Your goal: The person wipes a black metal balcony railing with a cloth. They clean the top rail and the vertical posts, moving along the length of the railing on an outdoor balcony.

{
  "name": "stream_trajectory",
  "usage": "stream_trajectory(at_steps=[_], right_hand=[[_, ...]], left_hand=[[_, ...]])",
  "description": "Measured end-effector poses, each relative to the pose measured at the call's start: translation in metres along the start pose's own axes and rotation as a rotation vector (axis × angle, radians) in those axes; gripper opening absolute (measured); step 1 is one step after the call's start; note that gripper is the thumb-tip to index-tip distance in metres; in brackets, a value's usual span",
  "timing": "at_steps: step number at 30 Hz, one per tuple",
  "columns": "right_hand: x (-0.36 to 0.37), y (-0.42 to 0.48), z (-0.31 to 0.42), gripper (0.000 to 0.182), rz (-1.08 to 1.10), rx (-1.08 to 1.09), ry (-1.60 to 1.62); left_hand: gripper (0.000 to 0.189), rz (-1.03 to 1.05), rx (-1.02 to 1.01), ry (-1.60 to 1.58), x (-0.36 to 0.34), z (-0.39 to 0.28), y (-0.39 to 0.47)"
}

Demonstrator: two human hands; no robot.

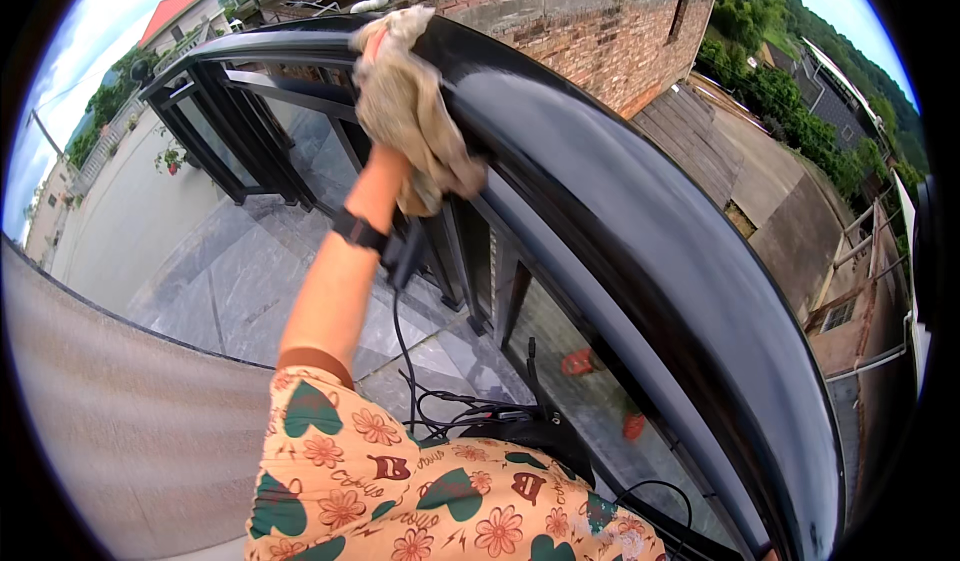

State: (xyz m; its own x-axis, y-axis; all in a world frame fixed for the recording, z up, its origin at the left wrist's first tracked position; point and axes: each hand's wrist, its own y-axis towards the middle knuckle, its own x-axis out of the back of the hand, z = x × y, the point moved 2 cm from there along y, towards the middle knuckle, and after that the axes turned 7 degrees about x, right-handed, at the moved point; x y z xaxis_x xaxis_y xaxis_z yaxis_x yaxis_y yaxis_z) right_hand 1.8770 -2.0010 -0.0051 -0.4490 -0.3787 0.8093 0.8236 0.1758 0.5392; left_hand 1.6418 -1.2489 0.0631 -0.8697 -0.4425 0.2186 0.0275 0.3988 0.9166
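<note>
My left hand (390, 157) grips a beige cloth (409, 103), which hides most of the fingers. The cloth is bunched over the top and near side of a glossy black handrail (600, 156). A black band (360, 231) circles my left wrist. Only a sliver of my right hand (770, 555) shows at the bottom edge, by the near end of the rail. What it holds or touches cannot be made out.
Dark posts and glass panels (555, 321) stand below the handrail, over grey stone tiles (255, 283). Black cables (442, 403) hang by my waist. Left is a beige wall (135, 403); beyond the rail are a brick building (555, 43) and a lower yard (787, 238).
</note>
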Motion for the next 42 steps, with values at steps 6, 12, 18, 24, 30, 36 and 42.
stream_trajectory(at_steps=[6,12,18,24,30,36,42], right_hand=[[0.006,-0.003,-0.009,0.028,-0.013,0.005,-0.006],[0.013,-0.013,-0.022,0.029,-0.013,-0.009,-0.027],[0.022,-0.021,-0.036,0.030,-0.013,-0.020,-0.039],[0.031,-0.031,-0.045,0.031,-0.014,-0.034,-0.043],[0.034,-0.045,-0.063,0.032,-0.009,-0.060,-0.047],[0.031,-0.059,-0.078,0.034,-0.020,-0.080,-0.026],[0.032,-0.074,-0.085,0.035,-0.028,-0.089,-0.009]], left_hand=[[0.049,0.410,-0.024,-0.117,-0.010,-0.028,-0.161],[0.040,0.681,-0.085,-0.021,0.022,-0.066,-0.125],[0.036,0.960,-0.047,-0.212,0.023,-0.059,-0.062],[0.034,0.975,-0.005,-0.261,0.007,-0.063,-0.075],[0.045,0.951,-0.240,-0.330,0.036,-0.145,-0.113],[0.057,1.074,-0.428,-0.487,0.063,-0.251,-0.168],[0.036,1.080,-0.518,-0.614,0.095,-0.358,-0.205]])
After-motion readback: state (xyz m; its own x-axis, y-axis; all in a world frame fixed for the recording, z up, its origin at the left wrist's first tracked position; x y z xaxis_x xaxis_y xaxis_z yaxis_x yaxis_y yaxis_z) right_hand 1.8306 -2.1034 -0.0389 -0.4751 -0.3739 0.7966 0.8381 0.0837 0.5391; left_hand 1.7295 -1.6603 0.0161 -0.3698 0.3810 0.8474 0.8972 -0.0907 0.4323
